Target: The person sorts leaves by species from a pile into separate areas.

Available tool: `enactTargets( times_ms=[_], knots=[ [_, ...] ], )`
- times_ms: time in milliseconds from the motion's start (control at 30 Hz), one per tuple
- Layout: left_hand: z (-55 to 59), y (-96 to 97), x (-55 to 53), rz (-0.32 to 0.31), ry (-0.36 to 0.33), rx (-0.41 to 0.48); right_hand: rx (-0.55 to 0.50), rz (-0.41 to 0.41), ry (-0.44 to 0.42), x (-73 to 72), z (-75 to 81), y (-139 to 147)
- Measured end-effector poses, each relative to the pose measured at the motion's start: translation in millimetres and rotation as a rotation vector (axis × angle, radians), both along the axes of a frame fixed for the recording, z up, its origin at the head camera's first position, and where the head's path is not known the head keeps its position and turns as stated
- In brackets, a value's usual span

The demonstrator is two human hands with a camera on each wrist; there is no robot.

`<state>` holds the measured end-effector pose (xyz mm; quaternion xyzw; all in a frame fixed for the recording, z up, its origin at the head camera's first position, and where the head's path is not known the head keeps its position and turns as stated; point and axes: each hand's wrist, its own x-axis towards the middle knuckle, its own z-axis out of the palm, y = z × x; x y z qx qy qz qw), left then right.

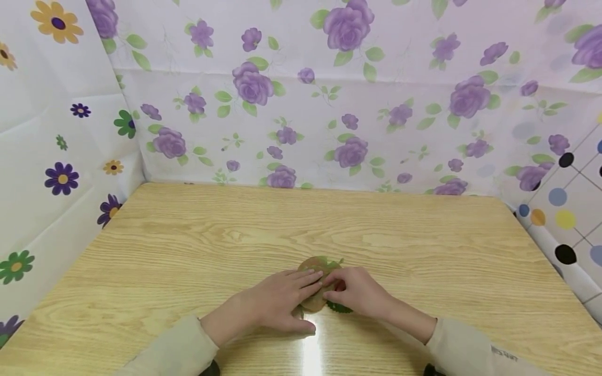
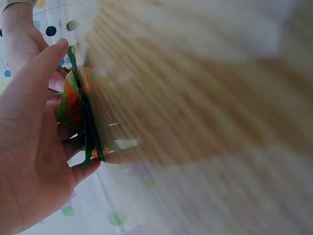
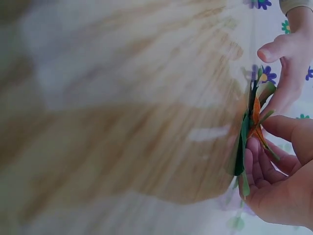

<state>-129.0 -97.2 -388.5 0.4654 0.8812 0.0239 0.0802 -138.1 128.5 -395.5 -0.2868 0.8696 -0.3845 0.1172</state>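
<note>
A flat, thin decoration (image 1: 314, 303), tan-orange and green with leaf-like parts, lies on the wooden table in front of me. Its dark green scalloped edge (image 1: 339, 308) pokes out below my right hand. With fingers spread and straight, my left hand (image 1: 282, 300) rests across the decoration from the left. My right hand (image 1: 359, 292) pinches a part of it between thumb and curled fingers at the right side. In the left wrist view, orange and green layers (image 2: 73, 105) stand slightly apart. The right wrist view shows an orange fold (image 3: 256, 115) by the right thumb.
The light wood table (image 1: 226, 224) reaches back to a purple-flowered cloth (image 1: 291, 104). Another flowered cloth (image 1: 42, 219) hangs at the left, and a dotted one (image 1: 583, 209) at the right.
</note>
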Motion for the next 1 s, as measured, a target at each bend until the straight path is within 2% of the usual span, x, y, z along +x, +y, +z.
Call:
enactTargets(
  times_ms=[133, 333, 500, 667, 1000],
  knots=[
    [1.1, -1.9, -1.5, 0.009, -0.044, 0.025, -0.013, -0.016, -0.043, -1.1, 0.1, -1],
    [0.2, -3.5, -3.0, 0.001, -0.052, 0.056, -0.026, -0.047, -0.054, -2.1, 1.3, -1],
    [-0.3, -2.8, -3.1, 0.002, -0.054, 0.055, -0.032, -0.067, -0.055, -1.6, 1.0, 1],
    [0.5, -1.2, -3.2, 0.032, -0.065, 0.031, -0.023, -0.077, -0.060, -3.2, 1.7, 5],
    [1.8, -1.7, -2.9, 0.059, -0.084, 0.030, -0.040, -0.116, -0.092, -6.0, 19.3, 18]
  ],
)
